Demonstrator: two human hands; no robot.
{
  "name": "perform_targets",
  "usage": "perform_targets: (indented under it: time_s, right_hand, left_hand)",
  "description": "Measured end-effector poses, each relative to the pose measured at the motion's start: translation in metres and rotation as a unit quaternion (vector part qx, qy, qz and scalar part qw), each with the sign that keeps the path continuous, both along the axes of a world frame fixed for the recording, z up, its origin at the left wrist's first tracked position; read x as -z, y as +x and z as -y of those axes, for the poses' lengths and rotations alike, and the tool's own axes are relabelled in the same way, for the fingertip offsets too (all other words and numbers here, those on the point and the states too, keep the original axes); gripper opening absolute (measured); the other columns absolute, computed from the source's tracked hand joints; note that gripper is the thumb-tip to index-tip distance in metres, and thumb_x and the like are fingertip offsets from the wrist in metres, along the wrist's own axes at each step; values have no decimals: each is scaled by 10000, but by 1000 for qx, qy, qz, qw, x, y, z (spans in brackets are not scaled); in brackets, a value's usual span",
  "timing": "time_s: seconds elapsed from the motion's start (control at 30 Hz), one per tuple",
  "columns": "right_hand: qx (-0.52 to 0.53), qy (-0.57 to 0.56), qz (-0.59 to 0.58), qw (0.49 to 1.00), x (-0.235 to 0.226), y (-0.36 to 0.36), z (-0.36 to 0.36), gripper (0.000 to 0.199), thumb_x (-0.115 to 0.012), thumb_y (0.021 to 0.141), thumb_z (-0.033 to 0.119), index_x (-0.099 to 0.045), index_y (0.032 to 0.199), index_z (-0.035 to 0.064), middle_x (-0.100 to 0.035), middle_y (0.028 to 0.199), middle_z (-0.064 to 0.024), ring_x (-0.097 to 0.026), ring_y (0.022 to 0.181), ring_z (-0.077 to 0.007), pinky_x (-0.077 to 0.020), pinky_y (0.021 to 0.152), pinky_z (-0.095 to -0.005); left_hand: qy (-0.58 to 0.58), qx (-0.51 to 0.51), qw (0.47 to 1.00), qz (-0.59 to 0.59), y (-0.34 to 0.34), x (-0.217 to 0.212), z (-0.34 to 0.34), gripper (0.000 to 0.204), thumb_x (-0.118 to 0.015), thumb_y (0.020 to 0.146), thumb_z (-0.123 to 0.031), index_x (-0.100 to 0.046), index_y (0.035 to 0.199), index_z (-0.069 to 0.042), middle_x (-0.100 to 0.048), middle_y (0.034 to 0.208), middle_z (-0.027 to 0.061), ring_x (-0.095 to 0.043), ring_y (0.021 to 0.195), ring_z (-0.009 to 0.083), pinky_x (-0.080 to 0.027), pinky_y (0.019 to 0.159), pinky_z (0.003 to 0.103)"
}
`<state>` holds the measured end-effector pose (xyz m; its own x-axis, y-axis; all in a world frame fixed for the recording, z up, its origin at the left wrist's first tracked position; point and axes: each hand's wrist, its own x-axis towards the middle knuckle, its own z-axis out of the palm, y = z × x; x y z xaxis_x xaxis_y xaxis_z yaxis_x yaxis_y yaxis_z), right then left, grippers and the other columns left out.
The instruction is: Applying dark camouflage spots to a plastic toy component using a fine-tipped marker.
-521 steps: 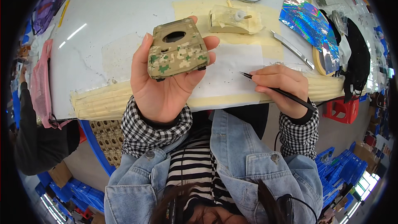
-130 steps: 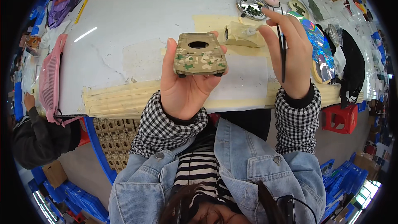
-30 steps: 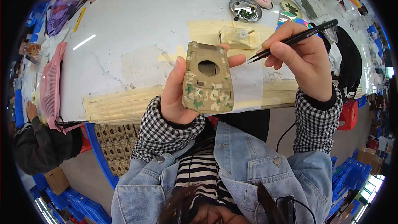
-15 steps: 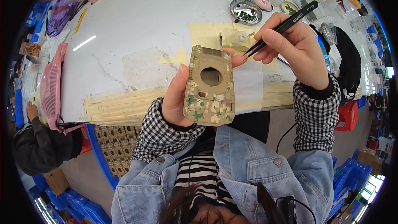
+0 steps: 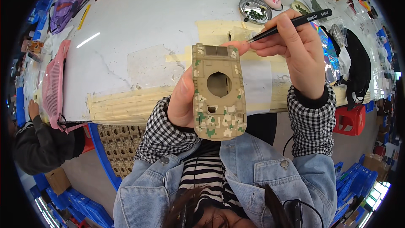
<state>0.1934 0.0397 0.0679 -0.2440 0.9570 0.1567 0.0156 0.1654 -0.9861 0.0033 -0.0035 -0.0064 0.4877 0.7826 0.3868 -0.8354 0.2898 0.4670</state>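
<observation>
My left hand point(image 5: 182, 99) grips a camouflage-painted model tank hull point(image 5: 219, 116) from its left side and from behind. The hull is tan with green and white blocky patches, a large round hole in its top and a small square opening lower down. Black tweezers point(image 5: 295, 23) are pinched in my right hand point(image 5: 304, 55), pointing left. Their tips meet a fingertip of my left hand just beyond the hull's upper right corner. Whether anything tiny sits between the tips, I cannot tell. Behind the fingers, a tan part point(image 5: 242, 33) on the table is partly hidden.
At the back right stands a round metal dish point(image 5: 255, 10) with small dark green pieces, beside a pink oval object point(image 5: 272, 1). Left lie a pink mesh bag point(image 5: 54, 86) and a yellow pencil-like stick point(image 5: 84, 17). Below, a blue tray point(image 5: 101, 152) holds several similar hulls. A co-worker's arm point(image 5: 40, 126) shows far left.
The hull has come slightly nearer and turned more upright. My right hand has dropped and the tweezers lie flatter, their tips shifted up along the left fingertip.
</observation>
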Motion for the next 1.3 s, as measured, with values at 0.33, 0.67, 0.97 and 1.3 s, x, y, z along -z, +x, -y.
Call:
perform_targets:
  time_s: [0.33, 0.67, 0.97, 1.3]
  right_hand:
    - [49, 24, -125, 991, 17, -15, 8, 271, -434, 951, 226, -514, 943, -33, -612, 861, -151, -656, 800, -232, -563, 702, -300]
    - [44, 27, -104, 993, 17, -15, 8, 258, -405, 961, 207, -513, 940, -26, -607, 882, -140, -655, 816, -233, -558, 712, -290]
    - [52, 38, -130, 989, 20, -16, 6, 269, -485, 931, 214, -535, 941, -50, -610, 846, -139, -656, 774, -216, -567, 683, -290]
    - [50, 40, -128, 990, 22, -14, 4, 267, -484, 932, 222, -542, 942, -39, -615, 839, -136, -655, 773, -207, -558, 683, -279]
  left_hand:
    - [-9, -79, 993, -93, 1, -11, 5, 940, -549, 792, -578, -146, 1385, 30, -146, 1458, 188, -284, 1294, 209, -313, 1024, 335]
    - [-3, -98, 989, -107, 3, -11, 4, 941, -570, 781, -573, -167, 1378, 34, -174, 1446, 193, -306, 1279, 205, -348, 997, 322]
    - [-8, -92, 989, -119, 1, -15, 5, 938, -577, 779, -566, -177, 1372, 40, -193, 1440, 176, -362, 1233, 188, -380, 971, 316]
    - [-13, -81, 992, -100, 2, -13, 4, 911, -550, 797, -563, -164, 1379, 22, -188, 1446, 169, -393, 1216, 190, -400, 963, 330]
